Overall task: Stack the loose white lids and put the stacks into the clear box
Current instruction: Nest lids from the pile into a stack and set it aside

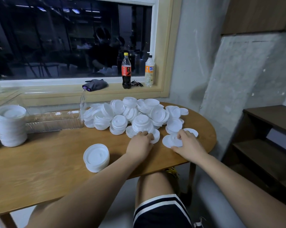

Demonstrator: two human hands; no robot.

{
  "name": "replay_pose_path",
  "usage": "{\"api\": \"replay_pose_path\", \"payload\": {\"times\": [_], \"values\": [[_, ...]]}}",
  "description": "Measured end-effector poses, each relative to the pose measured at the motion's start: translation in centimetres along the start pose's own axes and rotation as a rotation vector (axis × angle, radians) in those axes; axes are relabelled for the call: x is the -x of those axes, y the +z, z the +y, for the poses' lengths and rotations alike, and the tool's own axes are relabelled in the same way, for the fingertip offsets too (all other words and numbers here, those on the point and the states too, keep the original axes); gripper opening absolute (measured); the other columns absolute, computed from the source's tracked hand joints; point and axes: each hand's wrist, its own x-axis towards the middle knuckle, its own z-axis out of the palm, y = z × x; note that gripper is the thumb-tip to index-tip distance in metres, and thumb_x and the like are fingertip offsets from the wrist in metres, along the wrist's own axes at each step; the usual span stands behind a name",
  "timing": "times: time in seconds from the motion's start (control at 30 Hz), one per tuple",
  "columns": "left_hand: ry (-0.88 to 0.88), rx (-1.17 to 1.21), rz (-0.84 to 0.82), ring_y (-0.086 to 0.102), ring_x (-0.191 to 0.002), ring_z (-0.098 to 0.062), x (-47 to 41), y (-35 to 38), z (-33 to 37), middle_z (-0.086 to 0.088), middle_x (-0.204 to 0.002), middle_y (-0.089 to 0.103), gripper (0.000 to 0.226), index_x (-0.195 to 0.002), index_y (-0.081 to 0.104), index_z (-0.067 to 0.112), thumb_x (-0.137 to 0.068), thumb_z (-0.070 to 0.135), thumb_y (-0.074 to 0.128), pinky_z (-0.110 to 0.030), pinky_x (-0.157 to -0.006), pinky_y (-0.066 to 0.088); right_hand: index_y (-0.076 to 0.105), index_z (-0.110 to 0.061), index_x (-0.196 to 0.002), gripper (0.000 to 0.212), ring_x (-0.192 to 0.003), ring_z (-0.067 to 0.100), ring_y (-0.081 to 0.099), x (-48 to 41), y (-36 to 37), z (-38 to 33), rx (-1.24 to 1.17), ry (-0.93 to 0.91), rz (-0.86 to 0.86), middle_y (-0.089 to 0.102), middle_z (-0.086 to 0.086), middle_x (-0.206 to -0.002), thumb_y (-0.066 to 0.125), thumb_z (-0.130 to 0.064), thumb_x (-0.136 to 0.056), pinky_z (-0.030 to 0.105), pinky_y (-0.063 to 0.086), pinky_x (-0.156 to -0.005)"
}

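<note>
A rounded wooden desk (pixel 40 170) stands below a wide window (pixel 65 38) with a pale frame (pixel 162 46); its glass is dark with dim reflections. On the sill (pixel 48 83) stand a cola bottle (pixel 126 71), an orange-labelled bottle (pixel 149 71) and a grey cloth (pixel 95 84). To the right is a rough concrete wall (pixel 237 71), with dark wooden shelves (pixel 267 129) beside it.

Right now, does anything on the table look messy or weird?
Only the loose lids: they lie in a jumbled heap, many tilted and overlapping. The short stack and tall stack look tidy; nothing looks spilled.
</note>
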Motion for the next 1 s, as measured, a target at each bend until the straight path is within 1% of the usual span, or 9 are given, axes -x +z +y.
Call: {"api": "replay_pose_path", "payload": {"times": [0.13,0.23,0.4,0.5,0.6,0.67,0.8,0.9,1.0], "values": [[-0.020,0.055,0.004,0.062,-0.106,-0.025,1.1,-0.9,0.4,-0.001,-0.107,0.066,0.013,-0.112,0.070,0.019,-0.103,0.026,0.065,-0.041,-0.078,0.055,0.048,-0.032,-0.116,0.047,-0.107,0.012,0.058,1.1,-0.8,-0.6,-0.215,0.036,0.044,0.058,-0.011,-0.116,0.081,-0.048,-0.087,0.031,0.049,-0.083],[-0.017,0.117,0.027,0.061,-0.103,-0.021,2.1,-2.1,1.4,0.001,-0.105,0.066,0.011,-0.110,0.070,0.020,-0.103,0.028,0.066,-0.038,-0.075,0.051,0.051,-0.032,-0.122,0.039,-0.104,0.002,0.065,2.2,-1.8,-1.7,-0.403,0.075,0.028,0.065,-0.012,-0.116,0.075,-0.047,-0.096,0.019,0.049,-0.078],[-0.005,0.150,-0.039,0.064,-0.097,-0.019,4.2,-4.3,2.5,0.002,-0.105,0.071,0.009,-0.105,0.073,0.021,-0.098,0.026,0.073,-0.037,-0.077,0.055,0.054,-0.037,-0.118,0.034,-0.103,0.008,0.071,4.2,-2.5,-2.9,-0.585,0.132,-0.016,0.075,-0.007,-0.113,0.075,-0.051,-0.095,0.026,0.050,-0.083],[0.003,0.181,-0.110,0.065,-0.091,-0.017,5.2,-5.2,2.4,0.004,-0.101,0.072,0.011,-0.101,0.072,0.021,-0.095,0.026,0.079,-0.035,-0.077,0.056,0.056,-0.035,-0.122,0.033,-0.100,0.008,0.071,5.6,-2.9,-3.8,-0.695,0.140,-0.019,0.076,-0.008,-0.108,0.075,-0.048,-0.097,0.029,0.051,-0.086],[-0.004,0.228,-0.101,0.063,-0.082,-0.014,6.1,-6.5,2.4,0.006,-0.093,0.070,0.017,-0.095,0.069,0.021,-0.092,0.027,0.085,-0.032,-0.072,0.054,0.058,-0.034,-0.128,0.033,-0.103,0.014,0.070,6.6,-3.2,-4.7,-0.850,0.165,-0.035,0.076,-0.002,-0.109,0.072,-0.045,-0.101,0.031,0.053,-0.088],[-0.021,0.255,-0.086,0.064,-0.081,-0.017,6.5,-7.5,2.4,0.004,-0.090,0.069,0.021,-0.093,0.068,0.020,-0.091,0.029,0.087,-0.034,-0.071,0.054,0.060,-0.032,-0.128,0.031,-0.097,0.020,0.070,6.8,-3.1,-5.3,-0.968,0.211,-0.042,0.075,0.005,-0.109,0.071,-0.043,-0.101,0.035,0.055,-0.086],[-0.030,0.284,-0.050,0.063,-0.080,-0.017,7.3,-9.1,2.4,0.006,-0.086,0.067,0.025,-0.091,0.065,0.018,-0.091,0.031,0.087,-0.029,-0.066,0.048,0.060,-0.017,-0.129,0.032,-0.092,0.029,0.065,6.6,-3.0,-6.1,-1.344,0.308,-0.102,0.071,0.019,-0.112,0.063,-0.038,-0.106,0.036,0.049,-0.067],[0.002,0.283,-0.015,0.060,-0.078,-0.008,8.0,-10.5,2.2,0.013,-0.086,0.065,0.019,-0.092,0.066,0.023,-0.094,0.030,0.083,-0.021,-0.063,0.040,0.062,-0.013,-0.131,0.037,-0.087,0.031,0.068,7.0,-3.5,-6.8,-1.545,0.372,-0.152,0.072,0.018,-0.108,0.057,-0.038,-0.105,0.036,0.051,-0.068],[0.022,0.270,0.015,0.062,-0.081,-0.005,8.8,-12.3,1.6,0.013,-0.091,0.068,0.015,-0.091,0.066,0.028,-0.095,0.027,0.080,-0.022,-0.067,0.043,0.059,-0.009,-0.136,0.039,-0.089,0.033,0.072,7.2,-3.6,-7.6,-1.590,0.380,-0.166,0.070,0.022,-0.116,0.053,-0.034,-0.107,0.037,0.056,-0.073]]}}
